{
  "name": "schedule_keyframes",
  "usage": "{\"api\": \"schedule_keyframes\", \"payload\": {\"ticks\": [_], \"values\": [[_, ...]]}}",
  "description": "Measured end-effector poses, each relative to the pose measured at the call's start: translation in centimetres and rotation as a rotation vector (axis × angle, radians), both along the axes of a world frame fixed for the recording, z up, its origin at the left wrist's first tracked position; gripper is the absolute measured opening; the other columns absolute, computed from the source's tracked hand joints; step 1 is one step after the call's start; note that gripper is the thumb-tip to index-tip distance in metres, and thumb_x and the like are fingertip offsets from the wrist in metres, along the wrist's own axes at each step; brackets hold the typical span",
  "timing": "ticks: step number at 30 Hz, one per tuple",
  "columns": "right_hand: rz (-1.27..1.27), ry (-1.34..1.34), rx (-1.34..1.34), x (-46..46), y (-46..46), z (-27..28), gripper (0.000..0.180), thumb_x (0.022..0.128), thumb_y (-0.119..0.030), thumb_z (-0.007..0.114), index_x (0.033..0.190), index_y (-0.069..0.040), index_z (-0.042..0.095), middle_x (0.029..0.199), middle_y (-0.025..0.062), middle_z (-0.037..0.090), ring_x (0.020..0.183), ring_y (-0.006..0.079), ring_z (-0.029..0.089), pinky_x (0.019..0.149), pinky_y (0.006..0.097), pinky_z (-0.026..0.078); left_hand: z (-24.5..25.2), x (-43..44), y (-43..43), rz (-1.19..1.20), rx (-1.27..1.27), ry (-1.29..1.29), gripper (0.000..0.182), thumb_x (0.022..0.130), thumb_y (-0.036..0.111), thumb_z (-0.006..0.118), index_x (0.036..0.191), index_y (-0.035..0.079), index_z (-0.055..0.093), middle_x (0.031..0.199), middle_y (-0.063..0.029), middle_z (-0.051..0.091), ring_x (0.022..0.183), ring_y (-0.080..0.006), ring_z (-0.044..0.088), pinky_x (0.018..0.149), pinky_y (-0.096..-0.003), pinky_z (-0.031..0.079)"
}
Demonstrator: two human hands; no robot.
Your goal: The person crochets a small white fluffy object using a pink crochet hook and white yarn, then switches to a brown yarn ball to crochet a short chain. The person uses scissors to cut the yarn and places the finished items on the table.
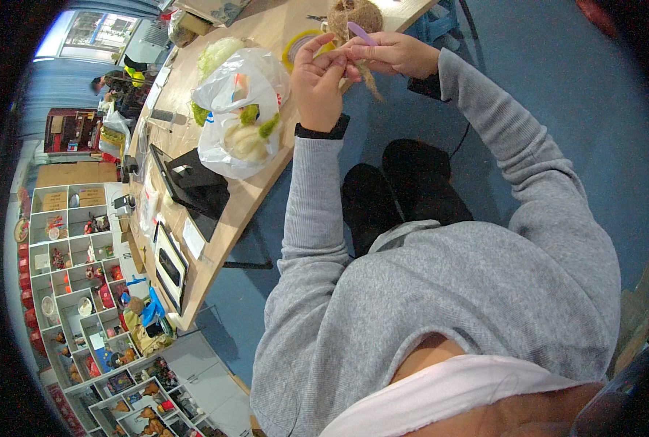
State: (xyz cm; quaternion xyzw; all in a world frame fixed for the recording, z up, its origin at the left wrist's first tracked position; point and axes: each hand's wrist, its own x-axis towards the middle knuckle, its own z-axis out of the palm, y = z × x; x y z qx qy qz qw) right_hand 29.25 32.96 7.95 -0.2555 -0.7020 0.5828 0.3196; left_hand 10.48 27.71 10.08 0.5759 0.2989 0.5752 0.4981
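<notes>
My left hand point(320, 82) pinches a small piece of tan twine between thumb and fingers, near the table's edge. Against its fingertips works my right hand point(398, 55), which holds a tool with a light purple handle point(361, 34); the tool's tip is hidden by the fingers. Below the hands dangles a loose, frayed end of tan twine point(372, 84). Just beyond them, a ball of brown jute twine point(360, 17) rests on the table. A yellow roll point(291, 52), perhaps tape, lies partly behind my left hand.
On the wooden table point(264, 185) are a white plastic bag point(237, 120) with cream and green wool, a black tablet stand point(193, 183) and a framed dark device point(170, 267). Shelves point(78, 273) hold crafts at left. Another person point(117, 82) is at the far end.
</notes>
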Motion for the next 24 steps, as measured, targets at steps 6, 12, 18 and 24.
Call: {"api": "schedule_keyframes", "payload": {"ticks": [6, 12, 18, 24], "values": [[0.059, -0.009, 0.318, -0.3, 1.1, 0.7, 0.034, 0.103, -0.027, 0.048, 0.123, -0.003, 0.060, 0.088, 0.0039, 0.064, 0.080, 0.0123, 0.059, 0.079, 0.0292, 0.050, 0.3, -0.2, 0.9, -0.055, 0.030, -0.038, 0.038, 0.093, -0.005, 0.054, 0.128, -0.007, 0.040, 0.099, -0.0204, 0.068, 0.079, -0.0217, 0.068, 0.074, -0.0294, 0.056], [-0.150, -0.358, 0.489, 0.9, 2.4, 2.5, 0.027, 0.097, -0.015, 0.052, 0.116, 0.001, 0.064, 0.091, 0.0064, 0.068, 0.087, 0.0150, 0.063, 0.086, 0.0299, 0.050, -0.2, 0.4, 3.0, -0.027, 0.075, -0.042, 0.039, 0.094, -0.003, 0.056, 0.129, -0.005, 0.039, 0.107, -0.0197, 0.066, 0.085, -0.0230, 0.068, 0.075, -0.0300, 0.057], [-0.439, -0.206, 0.572, 2.5, 9.0, 8.1, 0.026, 0.100, -0.028, 0.056, 0.097, -0.008, 0.073, 0.080, 0.0033, 0.068, 0.063, 0.0111, 0.060, 0.055, 0.0262, 0.047, -2.9, 1.4, 6.6, 0.288, 0.419, 0.433, 0.048, 0.084, 0.000, 0.068, 0.128, 0.007, 0.050, 0.135, -0.0153, 0.051, 0.111, -0.0309, 0.060, 0.096, -0.0428, 0.050], [-0.297, 0.340, 0.231, 1.9, 13.2, 12.5, 0.019, 0.100, -0.015, 0.056, 0.101, -0.003, 0.070, 0.081, 0.0015, 0.067, 0.062, 0.0073, 0.054, 0.052, 0.0226, 0.040, -5.4, 4.9, 9.4, 0.453, 0.688, 1.160, 0.055, 0.075, 0.016, 0.076, 0.127, 0.019, 0.058, 0.144, -0.0063, 0.045, 0.136, -0.0393, 0.035, 0.113, -0.0533, 0.028]]}}
